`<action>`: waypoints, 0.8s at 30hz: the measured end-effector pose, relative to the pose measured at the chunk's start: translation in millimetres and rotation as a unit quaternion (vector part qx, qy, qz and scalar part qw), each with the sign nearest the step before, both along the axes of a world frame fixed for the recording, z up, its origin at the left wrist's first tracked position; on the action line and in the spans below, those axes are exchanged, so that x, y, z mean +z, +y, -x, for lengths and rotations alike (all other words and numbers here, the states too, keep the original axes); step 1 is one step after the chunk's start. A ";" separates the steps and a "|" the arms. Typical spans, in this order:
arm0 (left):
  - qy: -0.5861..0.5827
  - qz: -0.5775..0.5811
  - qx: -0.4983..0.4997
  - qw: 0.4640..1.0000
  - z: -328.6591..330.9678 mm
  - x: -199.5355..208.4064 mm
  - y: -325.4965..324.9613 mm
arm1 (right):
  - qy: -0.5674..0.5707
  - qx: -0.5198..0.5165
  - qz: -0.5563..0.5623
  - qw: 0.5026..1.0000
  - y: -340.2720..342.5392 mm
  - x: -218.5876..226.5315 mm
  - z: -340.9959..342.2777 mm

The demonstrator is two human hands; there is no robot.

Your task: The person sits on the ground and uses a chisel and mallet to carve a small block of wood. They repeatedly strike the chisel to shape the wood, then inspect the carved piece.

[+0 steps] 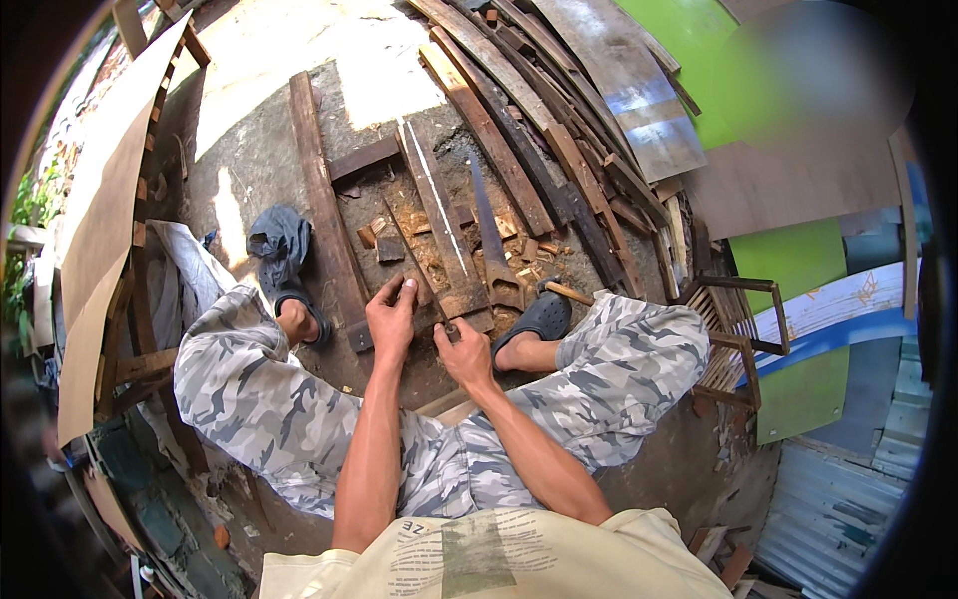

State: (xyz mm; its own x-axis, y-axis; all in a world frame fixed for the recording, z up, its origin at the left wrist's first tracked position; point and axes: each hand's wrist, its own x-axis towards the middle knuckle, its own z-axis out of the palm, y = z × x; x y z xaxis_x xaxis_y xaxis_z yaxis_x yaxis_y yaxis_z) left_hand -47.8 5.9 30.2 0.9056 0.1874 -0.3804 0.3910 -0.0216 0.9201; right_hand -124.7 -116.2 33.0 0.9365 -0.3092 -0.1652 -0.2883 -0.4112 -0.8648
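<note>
The right hand (pixel 465 352) grips a long, thin, dark tool (pixel 412 252). The left hand (pixel 392 313) curls beside it; its hold I cannot tell.

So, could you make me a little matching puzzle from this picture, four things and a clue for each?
Things
1. Right hand
2. Saw
3. Dark cloth
4. Plank just left of the saw

Clues
A. Bears a long white stripe
B. Lies just ahead of the left shoe
C. Closed on a long thin tool
D. Has a blade that narrows toward its far end

Pairs: 1-C, 2-D, 3-B, 4-A
</note>
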 end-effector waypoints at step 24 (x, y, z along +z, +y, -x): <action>-0.026 -0.006 0.003 1.000 -0.7 -8.3 -4.0 | 0.015 -0.021 -0.017 1.000 8.5 3.6 -7.3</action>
